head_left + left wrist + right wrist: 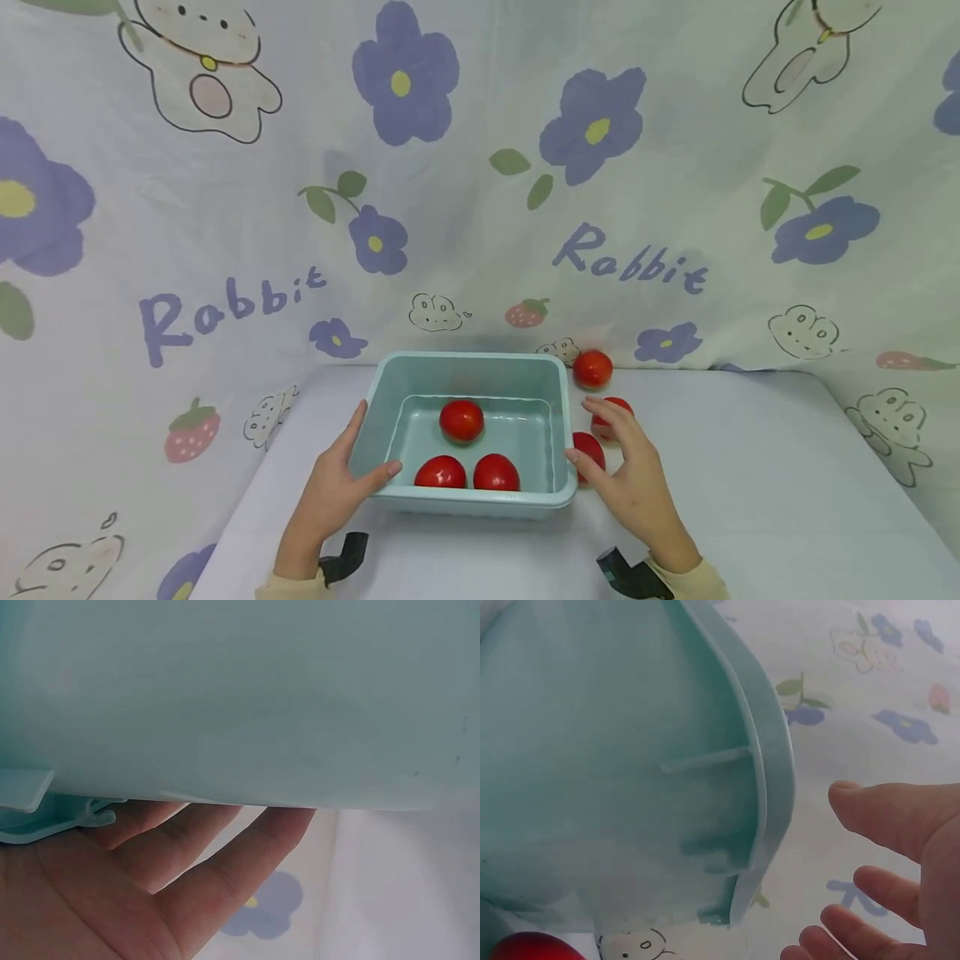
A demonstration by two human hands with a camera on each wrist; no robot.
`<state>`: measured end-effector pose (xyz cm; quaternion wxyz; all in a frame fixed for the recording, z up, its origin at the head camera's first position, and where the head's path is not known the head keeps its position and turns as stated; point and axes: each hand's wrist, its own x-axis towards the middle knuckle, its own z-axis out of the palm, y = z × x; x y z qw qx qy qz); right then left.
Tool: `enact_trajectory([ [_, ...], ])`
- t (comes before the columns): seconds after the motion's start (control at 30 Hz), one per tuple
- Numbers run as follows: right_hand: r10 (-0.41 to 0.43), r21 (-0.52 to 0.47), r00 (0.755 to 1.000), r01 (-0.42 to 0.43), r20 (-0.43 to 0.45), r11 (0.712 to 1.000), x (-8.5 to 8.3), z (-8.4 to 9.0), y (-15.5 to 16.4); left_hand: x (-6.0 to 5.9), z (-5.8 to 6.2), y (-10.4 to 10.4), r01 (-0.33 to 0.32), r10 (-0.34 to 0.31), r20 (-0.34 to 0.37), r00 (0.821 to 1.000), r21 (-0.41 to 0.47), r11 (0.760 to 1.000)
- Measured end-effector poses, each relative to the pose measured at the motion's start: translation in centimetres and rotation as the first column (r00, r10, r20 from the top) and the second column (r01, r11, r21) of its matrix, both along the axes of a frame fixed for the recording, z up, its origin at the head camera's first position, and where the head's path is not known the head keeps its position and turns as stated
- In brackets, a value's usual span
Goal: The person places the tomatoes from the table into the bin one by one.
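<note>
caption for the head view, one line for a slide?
Left hand steadies a tub holding three tomatoes; right hand open.

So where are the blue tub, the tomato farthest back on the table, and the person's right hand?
blue tub [471, 357], head view, back rim.
farthest tomato [592, 368], head view, its middle.
right hand [628, 477], head view, back of hand.
</note>
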<state>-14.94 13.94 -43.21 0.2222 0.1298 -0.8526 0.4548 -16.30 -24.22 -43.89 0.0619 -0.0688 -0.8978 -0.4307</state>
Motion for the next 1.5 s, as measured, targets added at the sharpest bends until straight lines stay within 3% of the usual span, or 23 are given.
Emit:
enact_trajectory([
  [0.3, -0.008, 0.011, 1.000, 0.008, -0.016, 1.000, -0.6, -0.8, 1.0, -0.2, 0.1, 0.0, 0.004, -0.004, 0.012, 1.000, -0.014, 1.000],
  [0.7, -0.026, 0.031, 0.993, 0.023, 0.117, 0.999, -1.5, -1.8, 1.8, -0.2, 0.1, 0.1, -0.011, 0.011, 0.010, 1.000, -0.020, 1.000],
  [0.97, -0.039, 0.119, 0.989, 0.022, 0.146, 0.993, -2.2, -3.4, 1.6, -0.3, 0.2, 0.1, -0.006, 0.006, 0.009, 1.000, -0.010, 1.000],
  [1.23, -0.076, 0.166, 0.960, 0.031, 0.270, 0.986, -2.5, -4.5, 1.2, -0.1, 0.3, -0.1, -0.004, 0.004, 0.000, 1.000, -0.015, 1.000],
  [1.5, -0.069, 0.159, 0.937, 0.015, 0.341, 0.987, -2.6, -5.3, 1.2, -0.2, 0.1, -0.1, -0.008, 0.008, 0.010, 1.000, -0.012, 1.000],
])
